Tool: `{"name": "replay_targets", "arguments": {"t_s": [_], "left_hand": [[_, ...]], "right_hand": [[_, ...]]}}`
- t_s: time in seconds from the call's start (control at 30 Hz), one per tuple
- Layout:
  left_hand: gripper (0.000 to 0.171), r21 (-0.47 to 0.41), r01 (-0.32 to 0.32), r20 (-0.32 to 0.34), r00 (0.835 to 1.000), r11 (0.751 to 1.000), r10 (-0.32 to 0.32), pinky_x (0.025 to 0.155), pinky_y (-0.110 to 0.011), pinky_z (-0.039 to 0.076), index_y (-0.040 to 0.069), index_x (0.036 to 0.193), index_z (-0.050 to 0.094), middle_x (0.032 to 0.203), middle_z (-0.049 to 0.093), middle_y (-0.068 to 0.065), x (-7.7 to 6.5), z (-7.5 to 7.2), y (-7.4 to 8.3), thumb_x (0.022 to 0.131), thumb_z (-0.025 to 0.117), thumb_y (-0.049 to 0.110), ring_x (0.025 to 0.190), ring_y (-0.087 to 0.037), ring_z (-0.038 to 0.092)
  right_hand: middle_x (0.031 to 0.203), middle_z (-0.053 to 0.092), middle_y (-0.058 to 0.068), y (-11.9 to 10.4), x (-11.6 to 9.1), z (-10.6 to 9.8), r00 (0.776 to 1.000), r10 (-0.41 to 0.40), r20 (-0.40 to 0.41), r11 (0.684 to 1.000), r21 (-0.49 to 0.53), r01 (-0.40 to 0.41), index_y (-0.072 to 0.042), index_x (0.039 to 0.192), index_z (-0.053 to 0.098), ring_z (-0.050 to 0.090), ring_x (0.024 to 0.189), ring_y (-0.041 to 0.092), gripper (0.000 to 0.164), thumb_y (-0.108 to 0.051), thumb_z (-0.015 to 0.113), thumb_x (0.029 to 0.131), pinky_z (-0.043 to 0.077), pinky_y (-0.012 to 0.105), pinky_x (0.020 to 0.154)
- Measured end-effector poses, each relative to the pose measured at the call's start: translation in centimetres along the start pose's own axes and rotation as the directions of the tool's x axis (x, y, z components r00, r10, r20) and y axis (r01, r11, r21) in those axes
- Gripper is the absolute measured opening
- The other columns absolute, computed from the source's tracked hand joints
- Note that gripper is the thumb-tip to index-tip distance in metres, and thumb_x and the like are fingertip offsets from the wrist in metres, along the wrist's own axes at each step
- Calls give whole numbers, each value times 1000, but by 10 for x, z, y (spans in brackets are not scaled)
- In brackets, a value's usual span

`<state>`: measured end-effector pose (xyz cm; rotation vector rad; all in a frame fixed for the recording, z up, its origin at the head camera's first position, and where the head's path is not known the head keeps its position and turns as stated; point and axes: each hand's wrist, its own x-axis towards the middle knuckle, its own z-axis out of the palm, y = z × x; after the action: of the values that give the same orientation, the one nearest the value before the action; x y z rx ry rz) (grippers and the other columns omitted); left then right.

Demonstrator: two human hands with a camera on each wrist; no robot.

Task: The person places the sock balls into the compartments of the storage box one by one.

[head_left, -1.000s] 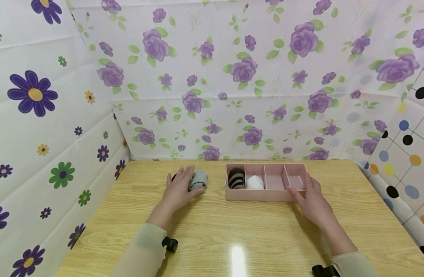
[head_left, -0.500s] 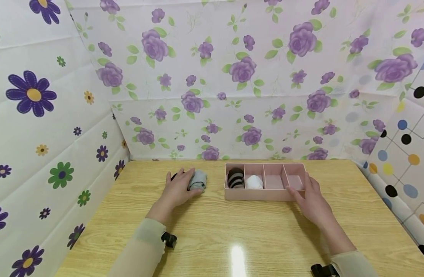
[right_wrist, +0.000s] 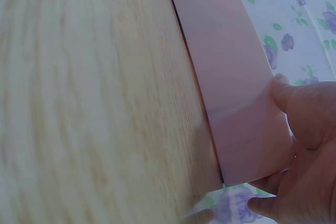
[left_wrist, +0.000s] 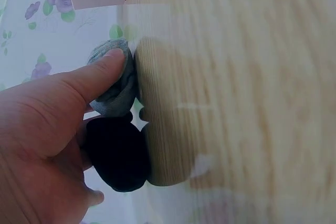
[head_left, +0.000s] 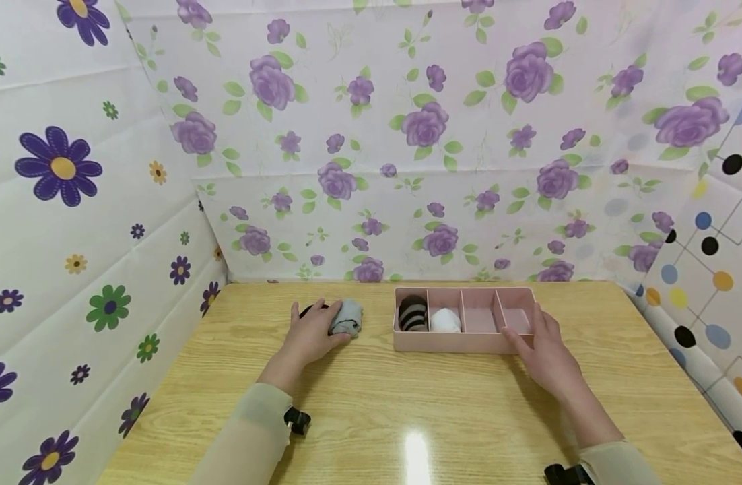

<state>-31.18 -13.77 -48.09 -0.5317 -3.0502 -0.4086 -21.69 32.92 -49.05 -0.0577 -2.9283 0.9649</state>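
My left hand (head_left: 310,335) is at a grey rolled sock (head_left: 347,318) on the wooden table. In the left wrist view the thumb lies on the near face of the grey sock, with fingers behind it. Right beside it a black rolled sock (left_wrist: 118,153) sits under the palm side, mostly hidden by the hand in the head view. A pink four-section box (head_left: 456,342) stands to the right. My right hand (head_left: 549,353) grips its right end, thumb at the front rim and fingers along the end wall.
A brown-and-black striped rolled sock (head_left: 413,314) fills the box's leftmost compartment; a white rolled sock (head_left: 446,320) is in the one beside it. The two right compartments show bare floors. A floral curtain (head_left: 371,141) borders the table's (head_left: 371,404) back edge.
The fingers of my left hand have come down slightly and drawn in at the grey sock. The right hand and the box have stayed in place.
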Motion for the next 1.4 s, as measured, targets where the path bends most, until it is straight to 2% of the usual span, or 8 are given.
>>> {"name": "replay_targets", "arguments": {"t_s": [0.27, 0.53, 0.73, 0.83, 1.0, 1.17, 1.4], "left_hand": [[81, -6, 7, -19, 1000, 1000, -7, 126, -79, 0, 14, 166, 53, 159, 62, -9, 0, 0, 2, 99, 83, 47, 160, -37, 39], [72, -25, 0, -26, 1000, 1000, -1, 127, -79, 1, 13, 156, 60, 166, 53, -13, 4, 1, 2, 98, 85, 48, 160, -36, 40], [65, -47, -3, -23, 1000, 999, 2, 130, -73, -2, 13, 143, 65, 143, 70, -7, 7, 3, 3, 95, 88, 49, 159, -36, 41], [64, -50, -11, -26, 1000, 999, 10, 132, -69, -2, 11, 141, 66, 136, 73, -6, 6, 1, 6, 94, 89, 48, 156, -36, 46], [71, -42, -33, -37, 999, 999, 31, 132, -67, 0, 9, 149, 63, 143, 71, -9, 5, -2, 10, 94, 90, 46, 151, -36, 52], [81, -24, -45, -34, 998, 999, 44, 132, -68, -4, 8, 161, 56, 155, 64, -13, 5, -2, 12, 97, 88, 46, 152, -37, 51], [76, 10, -52, -56, 997, 999, 52, 132, -68, -2, 9, 160, 58, 150, 68, -11, 7, 0, 12, 100, 84, 47, 141, -33, 62]], "right_hand": [[171, 10, 45, -2, 0, 3, 1000, -17, -6, 1000, 11, 17, 2, 172, -15, 48, 137, 67, 104, -64, 42, 115, 43, 81, 107], [171, 10, 44, -2, -1, 5, 1000, -14, -6, 1000, 4, 14, 4, 171, -14, 49, 137, 67, 105, -64, 42, 115, 43, 80, 106], [171, 9, 44, -2, -1, 5, 1000, -13, -8, 1000, 3, 13, 5, 171, -14, 48, 138, 68, 105, -65, 42, 115, 44, 81, 105], [171, 9, 44, -2, -1, 6, 1000, -17, -8, 1000, 4, 17, 5, 171, -14, 49, 137, 68, 106, -65, 42, 115, 44, 80, 104], [171, 9, 45, -2, -1, 7, 999, -30, -16, 1000, -4, 30, 6, 171, -13, 52, 134, 67, 105, -64, 42, 116, 46, 79, 103], [171, 9, 45, -1, -1, 6, 999, -29, -17, 1000, -5, 29, 6, 171, -13, 53, 133, 67, 105, -64, 42, 115, 46, 79, 103], [171, 10, 44, -1, 0, 6, 999, -32, -19, 999, -5, 32, 6, 171, -13, 53, 133, 66, 105, -64, 42, 115, 46, 79, 102]]}}
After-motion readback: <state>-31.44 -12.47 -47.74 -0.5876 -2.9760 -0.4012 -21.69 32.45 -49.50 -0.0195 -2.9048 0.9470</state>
